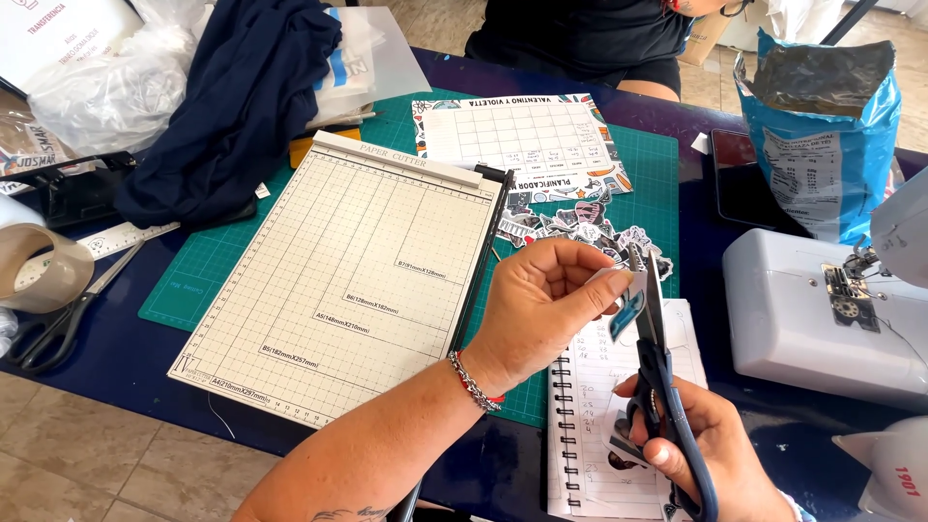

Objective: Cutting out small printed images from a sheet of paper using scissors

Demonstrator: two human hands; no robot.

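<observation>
My left hand point(541, 304) pinches a small paper sticker point(626, 311) by its edge, up in the air above the spiral notebook point(590, 425). It is blue and white, thin and very light, I think, and it bends easily, so I grip it close to where it gets cut. My right hand point(710, 454) is closed on the dark blue scissors point(655, 358), and the blades touch the paper. More cut-out stickers point(580, 227) lie in a pile on the green mat point(643, 169), beside the paper cutter point(358, 271).
</observation>
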